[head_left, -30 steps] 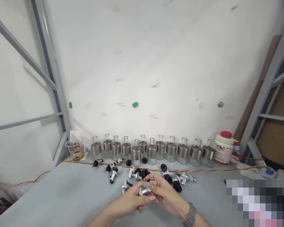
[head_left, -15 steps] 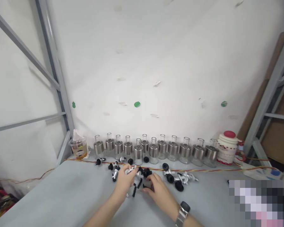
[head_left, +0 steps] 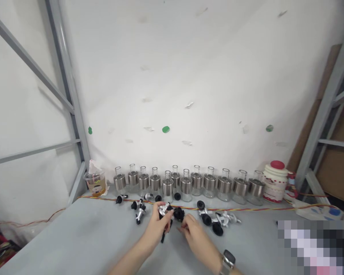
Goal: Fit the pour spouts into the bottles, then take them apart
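Observation:
My left hand (head_left: 157,225) is closed around a silver-and-black pour spout (head_left: 164,209), its silver part showing above the fingers. A thin black tube (head_left: 163,238) lies on the table just below that hand. To the right, my right hand (head_left: 191,229) has its fingertips pinched together; whatever may be between them is hidden. A black stopper (head_left: 178,214) sits between the two hands, close to the right fingertips. Left of my hands lie several more spouts (head_left: 140,214). Others (head_left: 225,219), with black round stoppers (head_left: 217,228), are grouped on the right.
Several glass bottles with steel collars (head_left: 186,185) line the wall. A twisted red-yellow wire (head_left: 246,208) crosses the grey table (head_left: 74,236). A plastic cup (head_left: 96,185) stands at the left, a white-and-red jar (head_left: 275,183) at the right. Metal shelf posts (head_left: 65,72) flank the table.
My left hand has shifted slightly right and turned, with the spout showing more upright. My right hand's fingers, apart before, have closed together. The small black piece near its thumb no longer shows.

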A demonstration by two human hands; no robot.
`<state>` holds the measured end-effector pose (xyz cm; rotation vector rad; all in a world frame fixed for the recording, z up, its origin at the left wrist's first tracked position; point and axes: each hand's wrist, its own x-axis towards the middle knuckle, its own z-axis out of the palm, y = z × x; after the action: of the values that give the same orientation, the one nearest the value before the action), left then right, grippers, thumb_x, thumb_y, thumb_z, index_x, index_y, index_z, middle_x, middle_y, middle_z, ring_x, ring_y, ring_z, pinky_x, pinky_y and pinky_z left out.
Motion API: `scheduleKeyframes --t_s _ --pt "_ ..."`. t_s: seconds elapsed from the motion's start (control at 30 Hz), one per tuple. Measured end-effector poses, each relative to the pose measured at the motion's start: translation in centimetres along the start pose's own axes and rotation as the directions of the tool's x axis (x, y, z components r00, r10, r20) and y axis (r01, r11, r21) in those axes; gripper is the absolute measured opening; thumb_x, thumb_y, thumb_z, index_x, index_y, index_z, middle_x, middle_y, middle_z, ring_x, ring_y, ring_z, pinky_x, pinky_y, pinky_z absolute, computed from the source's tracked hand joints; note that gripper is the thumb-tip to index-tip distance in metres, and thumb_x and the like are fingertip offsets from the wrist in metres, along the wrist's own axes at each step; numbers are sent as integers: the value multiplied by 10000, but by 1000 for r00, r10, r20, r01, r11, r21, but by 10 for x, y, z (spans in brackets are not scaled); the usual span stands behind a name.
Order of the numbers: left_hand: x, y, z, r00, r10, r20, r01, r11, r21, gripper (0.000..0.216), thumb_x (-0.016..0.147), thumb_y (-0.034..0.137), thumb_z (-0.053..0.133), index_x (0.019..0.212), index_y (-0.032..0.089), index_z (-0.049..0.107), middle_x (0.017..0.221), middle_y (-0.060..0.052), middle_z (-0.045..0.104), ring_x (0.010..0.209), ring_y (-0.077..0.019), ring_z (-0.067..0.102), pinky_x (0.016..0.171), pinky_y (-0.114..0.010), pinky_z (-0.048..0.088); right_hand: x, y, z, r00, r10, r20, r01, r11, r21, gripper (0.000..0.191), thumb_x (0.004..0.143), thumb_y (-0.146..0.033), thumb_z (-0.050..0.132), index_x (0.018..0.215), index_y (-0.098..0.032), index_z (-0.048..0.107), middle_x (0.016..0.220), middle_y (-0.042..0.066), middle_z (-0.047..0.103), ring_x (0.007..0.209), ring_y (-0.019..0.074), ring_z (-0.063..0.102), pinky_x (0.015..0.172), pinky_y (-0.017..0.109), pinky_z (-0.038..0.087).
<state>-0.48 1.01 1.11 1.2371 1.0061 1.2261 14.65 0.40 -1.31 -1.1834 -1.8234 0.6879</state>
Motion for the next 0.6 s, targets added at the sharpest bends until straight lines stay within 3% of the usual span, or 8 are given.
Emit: scheduleKeyframes --t_s 0.07,0.13,0.2,0.27,0.33,0.4,0.5,0.6 --pt "-3 1 0 997 31 74 -36 997 69 374 728 504 528 888 214 355 470 108 417 411 -71 372 438 -180 279 5 -2 -8 994 75 -78 -63 986 157 150 730 -232 551 610 -213 464 613 -5 504 595 159 457 567 274 329" --pt "-7 2 0 990 29 136 -51 986 160 344 733 491 531 848 205 378 553 81 449 478 -75 396 490 -192 303 9 -7 -16 980 188 -60 -151 910 385 247 711 -359 594 585 -214 439 503 -39 451 481 124 397 489 255 282" --pt "-11 2 0 986 -5 166 -37 968 250 372 697 474 584 860 203 389 630 70 446 531 -79 394 525 -199 302 11 -13 -23 965 255 66 -238 733 637 317 679 -445 624 591 -208 432 444 -69 404 411 86 328 448 232 229" --pt "-14 2 1 982 -27 189 -39 940 338 436 647 451 644 904 202 395 701 59 435 584 -87 388 558 -206 302 9 -21 -28 946 245 213 -312 512 800 338 649 -433 672 597 -196 437 418 -90 364 392 58 280 439 213 197" --pt "-17 3 1 973 -12 232 -86 908 409 424 661 435 635 929 197 407 767 41 438 653 -104 392 605 -216 311 5 -27 -30 925 212 316 -373 349 860 323 621 -360 724 600 -181 456 412 -100 339 397 41 258 440 197 188" --pt "-20 4 2 962 24 273 -151 877 456 320 733 431 557 905 194 428 807 27 447 715 -120 394 651 -225 315 2 -31 -30 908 202 367 -411 252 876 305 601 -301 751 599 -168 478 421 -98 349 403 31 255 440 181 192" --pt "-23 6 4 946 47 320 -199 865 461 233 815 420 432 867 193 424 775 29 438 698 -117 390 653 -225 318 1 -32 -26 895 203 396 -430 168 887 298 583 -258 767 575 -151 489 456 -84 387 415 18 267 444 163 215" --pt "-24 5 7 942 23 335 -180 877 445 214 843 406 377 872 195 396 697 49 397 618 -103 373 602 -219 317 1 -29 -22 884 233 404 -442 141 886 310 573 -252 772 557 -151 480 460 -81 388 419 16 279 455 157 248"
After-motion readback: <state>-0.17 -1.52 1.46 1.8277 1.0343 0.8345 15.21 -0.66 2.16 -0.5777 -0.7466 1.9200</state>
